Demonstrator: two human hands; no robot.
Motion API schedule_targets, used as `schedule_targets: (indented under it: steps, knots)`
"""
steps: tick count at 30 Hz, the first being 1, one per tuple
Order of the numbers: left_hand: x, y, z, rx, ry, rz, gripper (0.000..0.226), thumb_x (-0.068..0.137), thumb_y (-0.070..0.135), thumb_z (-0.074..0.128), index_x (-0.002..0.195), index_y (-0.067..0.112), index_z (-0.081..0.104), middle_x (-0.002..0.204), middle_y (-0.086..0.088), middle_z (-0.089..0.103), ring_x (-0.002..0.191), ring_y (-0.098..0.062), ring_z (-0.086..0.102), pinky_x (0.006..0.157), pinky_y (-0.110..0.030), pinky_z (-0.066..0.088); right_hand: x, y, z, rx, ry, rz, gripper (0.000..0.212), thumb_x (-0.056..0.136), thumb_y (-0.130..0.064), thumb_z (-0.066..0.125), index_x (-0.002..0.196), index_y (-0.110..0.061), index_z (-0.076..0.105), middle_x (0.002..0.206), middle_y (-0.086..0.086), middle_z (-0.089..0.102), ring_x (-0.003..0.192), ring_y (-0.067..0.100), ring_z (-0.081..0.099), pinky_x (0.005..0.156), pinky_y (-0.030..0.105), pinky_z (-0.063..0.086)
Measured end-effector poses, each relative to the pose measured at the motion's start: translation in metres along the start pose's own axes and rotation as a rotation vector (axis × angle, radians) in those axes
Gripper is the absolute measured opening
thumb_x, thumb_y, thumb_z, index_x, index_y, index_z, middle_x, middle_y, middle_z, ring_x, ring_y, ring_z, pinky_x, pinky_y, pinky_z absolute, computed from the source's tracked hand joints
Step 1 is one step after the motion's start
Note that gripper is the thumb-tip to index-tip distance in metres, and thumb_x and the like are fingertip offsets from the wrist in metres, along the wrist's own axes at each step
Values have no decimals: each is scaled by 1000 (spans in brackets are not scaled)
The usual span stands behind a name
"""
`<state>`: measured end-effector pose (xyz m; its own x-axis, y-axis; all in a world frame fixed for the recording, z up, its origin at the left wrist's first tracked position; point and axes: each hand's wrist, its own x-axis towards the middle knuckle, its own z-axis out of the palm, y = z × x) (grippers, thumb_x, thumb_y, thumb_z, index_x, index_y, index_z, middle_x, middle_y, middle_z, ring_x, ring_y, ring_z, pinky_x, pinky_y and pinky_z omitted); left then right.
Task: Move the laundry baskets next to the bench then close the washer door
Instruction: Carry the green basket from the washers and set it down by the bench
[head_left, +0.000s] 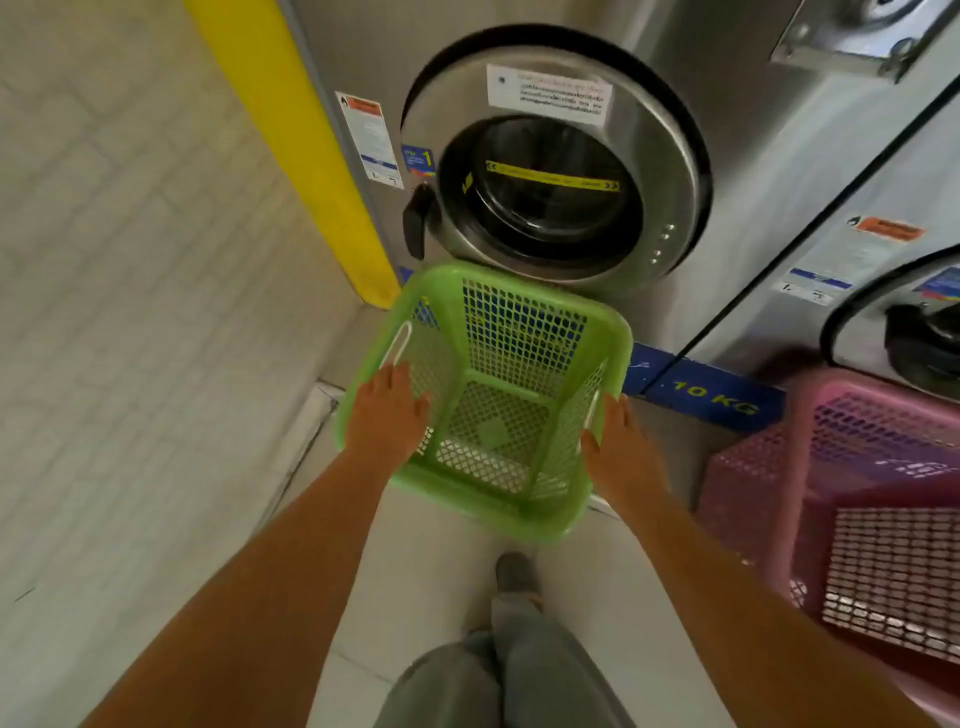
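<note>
An empty green mesh laundry basket (519, 332) is right in front of the washer, tilted toward me. My left hand (387, 410) lies on its left rim beside the handle slot, fingers extended. My right hand (621, 447) presses on its right rim. A pink laundry basket (862, 467) stands on the floor to the right. The washer's round steel door (670, 171) with a dark glass window faces me, and its black handle (417, 221) is on the left side. I cannot tell whether the door is latched. No bench is in view.
A yellow panel (291, 130) runs down the washer's left edge, with a tiled wall (130, 260) beyond it. A second washer (883, 291) stands at the right behind the pink basket. My leg and shoe (514, 571) are on the pale floor just behind the green basket.
</note>
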<state>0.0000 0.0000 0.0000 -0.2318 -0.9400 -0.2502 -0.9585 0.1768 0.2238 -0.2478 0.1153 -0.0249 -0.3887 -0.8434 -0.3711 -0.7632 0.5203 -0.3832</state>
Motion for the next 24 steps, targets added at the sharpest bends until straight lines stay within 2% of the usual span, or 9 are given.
schedule_targets:
  steps: [4,8,13,15,19,21,24]
  knots:
    - [26,-16,23,6,-10,-33,60,95,30,53,144,0,34,145,-26,41,130,-44,43,108,-50,36,19,5,20,49,39,109,70,94,-30,51,150,-5,16,158,19,16,140,39,29,109,47,31]
    - [59,-34,43,11,-11,-42,68,92,27,58,147,0,29,149,-31,33,136,-47,35,113,-53,30,38,10,43,102,52,216,77,94,-31,52,152,-7,8,159,18,9,139,40,31,106,49,36]
    - [108,-59,62,-8,-41,-141,77,93,28,56,154,15,11,156,-27,20,145,-41,21,117,-52,21,55,13,76,243,117,290,81,94,-28,53,153,-11,0,161,14,5,138,43,32,106,51,35]
    - [122,-67,69,-38,-75,-179,83,92,28,57,154,21,3,155,-24,25,141,-42,28,114,-55,28,59,9,89,278,158,315,84,93,-25,54,153,-15,-4,161,13,7,134,45,37,100,53,40]
    - [136,-84,85,-138,-57,-266,87,91,25,58,153,26,-3,143,-22,41,121,-46,50,94,-60,47,63,5,109,277,278,353,87,90,-14,55,151,-25,-5,157,15,18,127,46,45,90,54,47]
    - [138,-93,90,-140,-66,-271,80,93,22,54,152,28,1,139,-23,44,114,-46,55,90,-59,49,64,5,113,274,299,393,87,89,-7,53,151,-28,-5,157,11,19,119,46,51,84,52,48]
    - [135,-103,94,-172,-16,-267,64,96,15,47,151,21,15,135,-21,48,114,-45,54,90,-57,48,61,3,116,290,324,394,85,90,-3,52,152,-26,-2,158,8,18,119,45,52,87,51,47]
